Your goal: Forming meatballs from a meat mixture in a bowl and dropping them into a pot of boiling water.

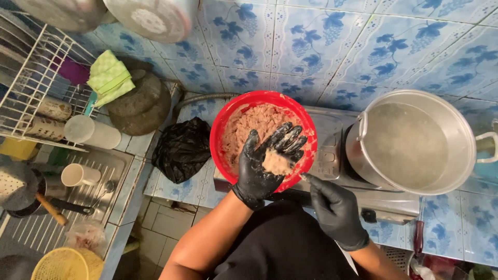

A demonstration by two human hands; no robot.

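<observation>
The left hand (270, 163), gloved black, lies open and palm up over the near rim of the red bowl (224, 120) with a lump of mince (276, 163) on it, while the right hand (334, 207), just right and nearer, pinches a spoon (309, 179) whose tip points left at the lump.

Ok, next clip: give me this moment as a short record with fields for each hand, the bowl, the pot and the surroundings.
left hand: black glove, palm up over the bowl, lump of minced mixture on it
right hand: black glove, holds a small utensil by the bowl's edge
bowl: red, holds pinkish mince
pot: metal, cloudy liquid, on the cooker
surroundings: black bag left of bowl
</observation>
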